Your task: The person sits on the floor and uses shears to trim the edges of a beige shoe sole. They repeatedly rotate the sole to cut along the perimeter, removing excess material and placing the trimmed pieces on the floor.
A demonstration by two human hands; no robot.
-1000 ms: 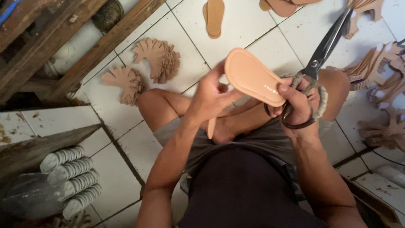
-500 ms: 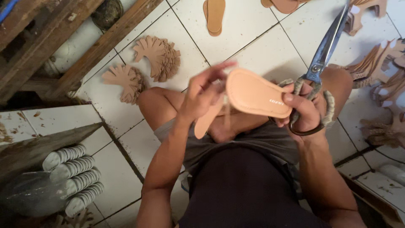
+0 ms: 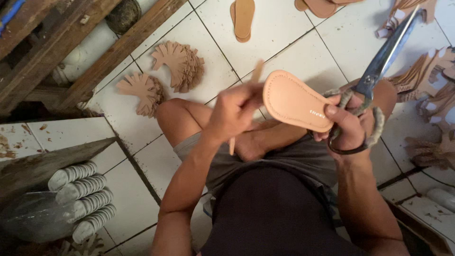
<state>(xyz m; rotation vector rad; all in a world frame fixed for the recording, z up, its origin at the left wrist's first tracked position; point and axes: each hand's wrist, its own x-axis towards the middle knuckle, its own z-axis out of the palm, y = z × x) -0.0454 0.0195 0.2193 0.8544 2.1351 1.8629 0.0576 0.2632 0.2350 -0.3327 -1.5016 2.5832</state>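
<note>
A white tiled floor [image 3: 294,57] fills the view, with the person seated on it, bare knees spread, and a rough wooden frame [image 3: 71,52] slanting across the upper left. Since half a second ago the tan sandal sole [image 3: 296,101] has swung from lying nearly flat and pointing right to standing more on end, its rounded heel now up and to the left, and the left hand [image 3: 234,111] has come round from the sole's upper edge to its left side; the thin tan strap [image 3: 253,80] that hung below the hand now shows blurred above the knuckles as well as beneath them. On the tiles beyond the knees lie two fanned stacks of brown cut pieces [image 3: 177,64], a pair of flat soles [image 3: 243,18] further up, and more cut pieces [image 3: 433,76] heaped along the right edge. A stack of ribbed white soles [image 3: 78,192] sits at lower left beside a clear bag. The left hand is closed around the strap, just beside the sole's heel. The right hand [image 3: 348,125] pinches the sole's narrow end between thumb and fingers, while its fingers pass through the wrapped handles of large scissors [image 3: 384,57], whose blades point up and right, closed.
</note>
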